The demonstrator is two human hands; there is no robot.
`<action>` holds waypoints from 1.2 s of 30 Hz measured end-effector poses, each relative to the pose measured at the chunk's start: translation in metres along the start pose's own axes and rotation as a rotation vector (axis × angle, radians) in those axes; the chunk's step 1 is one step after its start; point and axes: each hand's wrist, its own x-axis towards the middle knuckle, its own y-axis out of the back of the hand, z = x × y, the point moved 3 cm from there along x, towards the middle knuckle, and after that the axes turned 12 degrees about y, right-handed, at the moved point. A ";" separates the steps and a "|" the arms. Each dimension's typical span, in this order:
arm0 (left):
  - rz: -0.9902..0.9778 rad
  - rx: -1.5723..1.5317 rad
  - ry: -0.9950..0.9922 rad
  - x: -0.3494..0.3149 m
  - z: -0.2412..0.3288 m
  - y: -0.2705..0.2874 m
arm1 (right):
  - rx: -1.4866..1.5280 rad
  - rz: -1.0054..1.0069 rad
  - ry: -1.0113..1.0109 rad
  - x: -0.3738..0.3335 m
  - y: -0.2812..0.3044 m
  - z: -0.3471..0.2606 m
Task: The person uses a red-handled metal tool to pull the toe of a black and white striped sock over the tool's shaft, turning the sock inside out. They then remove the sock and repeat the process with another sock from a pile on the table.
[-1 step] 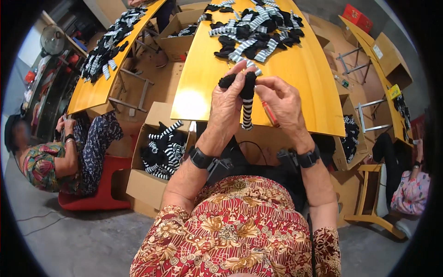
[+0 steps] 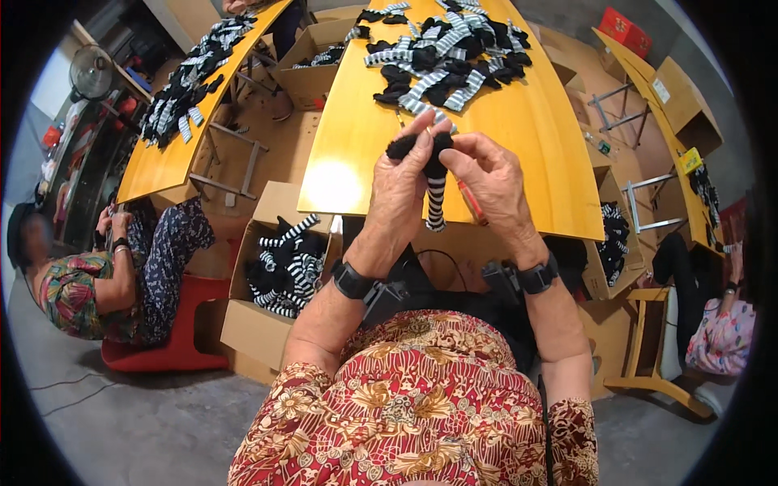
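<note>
Close over my lap, my left hand and right hand are both pinched shut on one black-and-white striped sock, its black cuff bunched between my fingertips and its striped foot hanging down in front of the yellow table. A red pen lies on the table edge just under my right hand. Down to my left sits a cardboard box of striped socks (quite full). Farther up the table lies a pile of socks.
</note>
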 end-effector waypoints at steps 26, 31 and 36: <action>0.031 0.048 -0.012 -0.010 0.014 0.024 | 0.251 0.138 -0.054 -0.002 -0.019 0.022; 0.064 -0.104 0.067 -0.011 0.012 0.025 | 0.315 0.200 -0.035 -0.009 -0.018 0.028; 0.149 0.099 -0.109 -0.007 0.007 0.031 | 0.221 0.163 -0.019 -0.015 -0.020 0.026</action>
